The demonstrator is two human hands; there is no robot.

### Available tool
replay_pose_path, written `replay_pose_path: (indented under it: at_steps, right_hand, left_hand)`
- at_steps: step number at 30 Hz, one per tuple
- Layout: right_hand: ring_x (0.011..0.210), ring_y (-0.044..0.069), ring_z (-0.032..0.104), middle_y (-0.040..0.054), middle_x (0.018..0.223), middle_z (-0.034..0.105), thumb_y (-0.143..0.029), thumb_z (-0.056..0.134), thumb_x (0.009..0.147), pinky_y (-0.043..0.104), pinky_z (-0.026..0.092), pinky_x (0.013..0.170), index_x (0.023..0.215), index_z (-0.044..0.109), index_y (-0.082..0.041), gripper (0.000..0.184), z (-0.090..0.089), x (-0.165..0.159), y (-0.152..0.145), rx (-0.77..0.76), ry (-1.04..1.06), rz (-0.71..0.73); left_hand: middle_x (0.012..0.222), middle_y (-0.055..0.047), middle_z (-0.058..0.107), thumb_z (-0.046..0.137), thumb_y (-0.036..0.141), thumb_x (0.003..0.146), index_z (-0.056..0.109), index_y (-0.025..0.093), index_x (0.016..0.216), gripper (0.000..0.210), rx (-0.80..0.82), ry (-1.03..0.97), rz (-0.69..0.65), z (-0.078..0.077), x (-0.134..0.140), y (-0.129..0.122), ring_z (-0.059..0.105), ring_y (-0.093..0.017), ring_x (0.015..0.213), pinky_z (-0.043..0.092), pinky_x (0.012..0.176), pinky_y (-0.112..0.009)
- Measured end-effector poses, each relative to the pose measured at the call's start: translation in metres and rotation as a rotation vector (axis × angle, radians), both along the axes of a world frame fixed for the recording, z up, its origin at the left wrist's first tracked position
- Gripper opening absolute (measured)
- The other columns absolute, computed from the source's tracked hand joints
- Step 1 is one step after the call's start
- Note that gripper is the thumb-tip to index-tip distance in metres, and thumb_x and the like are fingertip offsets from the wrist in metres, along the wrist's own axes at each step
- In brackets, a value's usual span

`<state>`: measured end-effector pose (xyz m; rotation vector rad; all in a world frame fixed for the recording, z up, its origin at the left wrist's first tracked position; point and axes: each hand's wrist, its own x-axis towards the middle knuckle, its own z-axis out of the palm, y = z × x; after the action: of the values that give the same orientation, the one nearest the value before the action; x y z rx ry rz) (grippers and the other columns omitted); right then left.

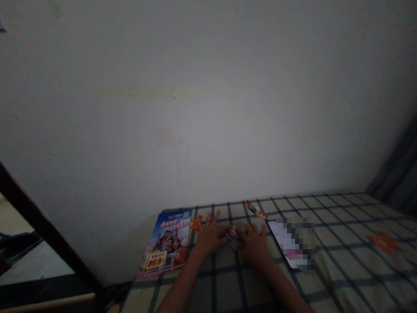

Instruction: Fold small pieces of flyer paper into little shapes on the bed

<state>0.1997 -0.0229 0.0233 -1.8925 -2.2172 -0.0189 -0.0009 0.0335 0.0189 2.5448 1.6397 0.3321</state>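
Observation:
Low in the middle of the head view, my left hand (210, 237) rests over a checked cloth with several fingers spread. Its thumb and forefinger come together at the left side of a small wrapped packet (232, 238), which has red, white and dark parts. From the other side my right hand (255, 245) pinches the same packet, its other fingers bent towards the cloth. Fingers cover part of the packet, and its contents cannot be seen. Beyond my right hand lies a thin red and yellow wrapped stick (257, 211).
A colourful printed leaflet (171, 243) lies left of my hands, beside an orange cloth pattern (196, 224). To the right is a phone (285, 243) with a lit, partly blurred screen. The checked cloth (345, 252) meets a pale wall (247, 108). A dark bar (48, 230) slants at left.

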Motion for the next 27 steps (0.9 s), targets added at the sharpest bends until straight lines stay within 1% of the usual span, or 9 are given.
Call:
replay_pose_path:
  at_steps: [4,7,10,14,19,22,24,27]
  right_hand:
    - [0.133,0.036,0.041,0.0127,0.133,0.058,-0.033,0.050,0.092,0.075,0.000,0.110,0.138,0.054,-0.038,0.046,0.002,-0.002,0.005,-0.009,-0.016,0.016]
    - [0.135,0.036,0.040,0.0135,0.135,0.058,-0.031,0.049,0.091,0.076,-0.002,0.110,0.139,0.054,-0.035,0.049,0.002,-0.003,0.007,-0.024,-0.026,0.039]
    - [0.136,0.036,0.039,0.0135,0.136,0.058,-0.029,0.043,0.092,0.075,-0.002,0.111,0.143,0.049,-0.033,0.052,0.001,-0.005,0.007,-0.037,-0.023,0.049]
    - [0.136,0.037,0.039,0.0134,0.138,0.057,-0.032,0.038,0.094,0.077,-0.003,0.109,0.143,0.048,-0.034,0.050,0.001,-0.006,0.006,-0.048,-0.027,0.033]
    - [0.135,0.037,0.039,0.0128,0.135,0.060,-0.034,0.041,0.093,0.078,-0.006,0.107,0.146,0.045,-0.036,0.053,0.007,-0.006,0.008,-0.093,-0.041,0.040]
    - [0.134,0.037,0.041,0.0126,0.131,0.062,-0.033,0.042,0.092,0.079,-0.009,0.106,0.145,0.047,-0.035,0.053,0.010,-0.005,0.009,-0.085,-0.043,0.048]
    - [0.134,0.037,0.041,0.0125,0.130,0.063,-0.033,0.043,0.092,0.078,-0.010,0.107,0.144,0.048,-0.034,0.053,0.010,-0.004,0.009,-0.058,-0.032,0.049]
    - [0.135,0.036,0.040,0.0117,0.133,0.062,-0.031,0.048,0.089,0.076,-0.007,0.109,0.144,0.048,-0.035,0.054,0.006,-0.002,0.008,-0.051,0.015,0.039]
  left_hand:
    - [0.168,0.009,0.016,0.059,0.061,0.087,0.049,0.061,0.135,0.049,0.022,0.001,0.004,-0.005,0.001,0.002,0.013,-0.042,0.152,-0.008,0.110,-0.079]
    - [0.168,0.008,0.017,0.059,0.061,0.087,0.048,0.061,0.136,0.050,0.021,-0.006,0.020,-0.010,0.002,0.001,0.013,-0.042,0.152,-0.008,0.110,-0.079]
    - [0.167,0.008,0.019,0.057,0.061,0.089,0.047,0.060,0.138,0.050,0.045,-0.012,0.022,-0.013,0.002,0.000,0.013,-0.040,0.152,-0.011,0.111,-0.077]
    - [0.167,0.008,0.021,0.055,0.061,0.089,0.046,0.059,0.139,0.051,0.057,-0.007,0.018,-0.013,0.002,-0.001,0.013,-0.039,0.152,-0.012,0.112,-0.075]
    - [0.167,0.007,0.022,0.058,0.062,0.088,0.046,0.060,0.138,0.052,0.081,-0.019,0.026,-0.015,0.002,0.000,0.016,-0.039,0.152,-0.012,0.112,-0.075]
    - [0.167,0.005,0.022,0.061,0.060,0.087,0.046,0.058,0.139,0.055,0.080,-0.022,0.047,-0.015,0.002,-0.001,0.016,-0.039,0.151,-0.011,0.113,-0.074]
    - [0.167,0.003,0.022,0.062,0.058,0.087,0.048,0.057,0.139,0.055,0.085,-0.033,0.066,-0.015,0.002,-0.003,0.017,-0.039,0.151,-0.010,0.113,-0.074]
    - [0.167,0.002,0.023,0.063,0.057,0.087,0.054,0.056,0.135,0.049,0.102,-0.058,0.069,-0.013,0.001,-0.006,0.018,-0.037,0.151,-0.009,0.113,-0.074]
